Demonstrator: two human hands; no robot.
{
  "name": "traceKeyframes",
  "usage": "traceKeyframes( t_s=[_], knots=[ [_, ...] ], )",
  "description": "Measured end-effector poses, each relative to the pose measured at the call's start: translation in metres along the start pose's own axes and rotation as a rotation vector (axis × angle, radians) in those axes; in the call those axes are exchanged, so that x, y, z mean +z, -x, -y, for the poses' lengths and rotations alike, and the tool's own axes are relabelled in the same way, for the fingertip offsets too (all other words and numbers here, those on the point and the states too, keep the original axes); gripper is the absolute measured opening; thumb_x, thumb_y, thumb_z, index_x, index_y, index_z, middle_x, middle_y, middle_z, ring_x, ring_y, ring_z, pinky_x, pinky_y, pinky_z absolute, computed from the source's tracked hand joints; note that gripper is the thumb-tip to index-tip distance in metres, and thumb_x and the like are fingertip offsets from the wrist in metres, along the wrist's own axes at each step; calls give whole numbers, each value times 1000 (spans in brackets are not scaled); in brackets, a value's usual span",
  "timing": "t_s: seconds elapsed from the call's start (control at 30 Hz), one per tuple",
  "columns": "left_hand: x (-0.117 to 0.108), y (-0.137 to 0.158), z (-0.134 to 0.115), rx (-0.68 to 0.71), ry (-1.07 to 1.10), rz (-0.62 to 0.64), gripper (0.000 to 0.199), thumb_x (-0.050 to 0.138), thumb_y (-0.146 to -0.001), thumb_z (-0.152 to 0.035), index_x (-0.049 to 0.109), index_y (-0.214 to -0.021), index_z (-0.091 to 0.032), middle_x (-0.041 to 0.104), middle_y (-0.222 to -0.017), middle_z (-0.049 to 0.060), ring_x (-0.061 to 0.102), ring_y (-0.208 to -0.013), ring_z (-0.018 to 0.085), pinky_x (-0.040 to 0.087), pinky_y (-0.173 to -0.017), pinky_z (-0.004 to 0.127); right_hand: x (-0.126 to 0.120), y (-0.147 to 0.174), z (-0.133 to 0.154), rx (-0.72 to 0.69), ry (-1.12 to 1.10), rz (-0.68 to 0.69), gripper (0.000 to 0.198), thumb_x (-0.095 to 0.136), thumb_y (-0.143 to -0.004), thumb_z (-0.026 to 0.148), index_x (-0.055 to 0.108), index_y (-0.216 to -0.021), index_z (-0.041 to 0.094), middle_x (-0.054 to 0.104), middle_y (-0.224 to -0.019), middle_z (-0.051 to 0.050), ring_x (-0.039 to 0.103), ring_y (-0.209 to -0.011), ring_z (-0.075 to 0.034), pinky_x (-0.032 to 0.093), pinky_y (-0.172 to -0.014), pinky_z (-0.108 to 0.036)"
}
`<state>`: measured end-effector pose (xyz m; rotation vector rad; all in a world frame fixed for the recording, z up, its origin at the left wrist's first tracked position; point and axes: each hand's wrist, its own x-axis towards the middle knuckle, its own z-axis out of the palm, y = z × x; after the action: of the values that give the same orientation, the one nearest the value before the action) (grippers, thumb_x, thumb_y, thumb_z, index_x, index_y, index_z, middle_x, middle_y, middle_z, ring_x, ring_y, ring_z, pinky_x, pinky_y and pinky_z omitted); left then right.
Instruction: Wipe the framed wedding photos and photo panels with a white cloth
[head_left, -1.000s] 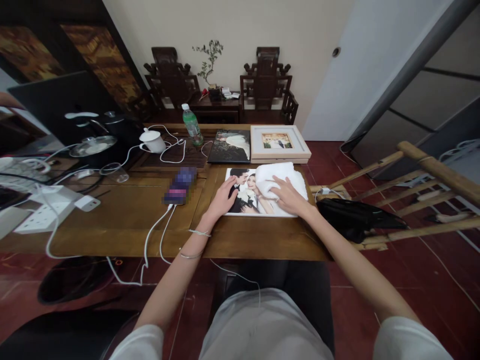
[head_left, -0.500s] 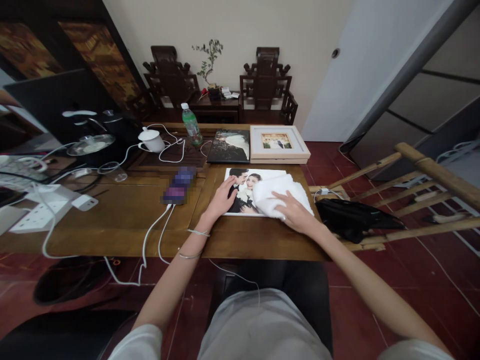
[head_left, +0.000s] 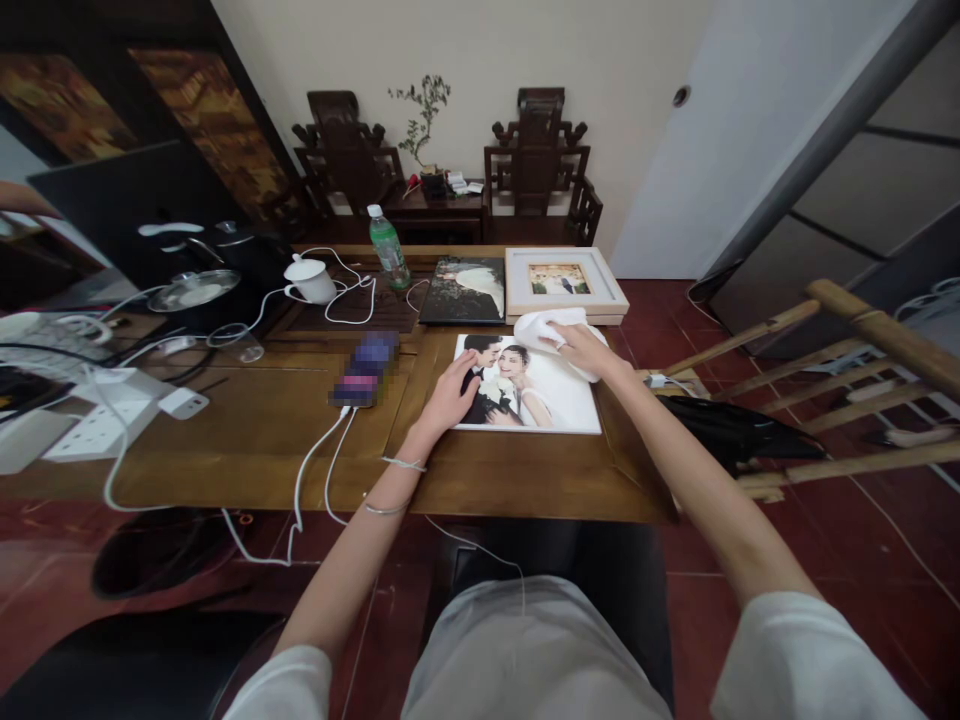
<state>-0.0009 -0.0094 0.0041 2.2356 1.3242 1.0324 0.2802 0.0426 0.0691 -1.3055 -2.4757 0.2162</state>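
A photo panel [head_left: 566, 405] with a printed couple lies flat on the wooden table in front of me. My left hand [head_left: 452, 392] rests on its left edge, fingers stretched out over the print. On the panel's upper right part, my right hand [head_left: 583, 347] grips a bunched white cloth [head_left: 536, 325] and presses it down. The cloth covers the panel's far right corner. Just behind lie a dark photo panel [head_left: 457, 295] and a white-matted picture frame [head_left: 517, 275] with a pale wooden rim.
Left on the table [head_left: 255, 450] are a phone [head_left: 364, 372] with cables, a power strip [head_left: 105, 410], a lidded white cup [head_left: 311, 280] and a green-labelled bottle [head_left: 388, 250]. A bamboo chair [head_left: 825, 300] holding a black bag [head_left: 742, 425] stands at the right.
My right hand has slid the cloth away from me, to the panel's far edge, uncovering more of the print. My left hand has stayed on the left edge.
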Motion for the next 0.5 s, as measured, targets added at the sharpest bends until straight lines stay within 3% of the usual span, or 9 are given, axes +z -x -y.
traceKeyframes(
  t_s=[0.17, 0.33, 0.5],
  knots=[
    [1, -1, -1, -5, 10, -6, 41, 44, -90, -27, 52, -127, -12, 48, -140, 15, 40, -134, 24, 29, -114, 43, 8, 60, 37, -4, 74, 36, 46, 42, -79, 6, 54, -122, 17, 61, -119, -15, 54, -110, -30, 42, -93, -47],
    [3, -1, 0, -16, 11, -11, 41, 45, -90, -27, 53, -127, -11, 48, -140, 15, 40, -134, 24, 29, -114, 43, 14, 132, 82, -173, 64, 33, 42, 43, -70, -1, 60, -105, 15, 49, -135, -19, 35, -134, -28, 23, -110, -58],
    [5, 0, 2, -19, 21, -20, 40, 44, -90, -27, 52, -127, -13, 48, -141, 14, 40, -134, 24, 29, -114, 44, 12, 151, 97, -213, 47, 89, 43, 44, -68, -3, 60, -103, 16, 50, -134, -20, 34, -136, -28, 22, -110, -60]
  ],
)
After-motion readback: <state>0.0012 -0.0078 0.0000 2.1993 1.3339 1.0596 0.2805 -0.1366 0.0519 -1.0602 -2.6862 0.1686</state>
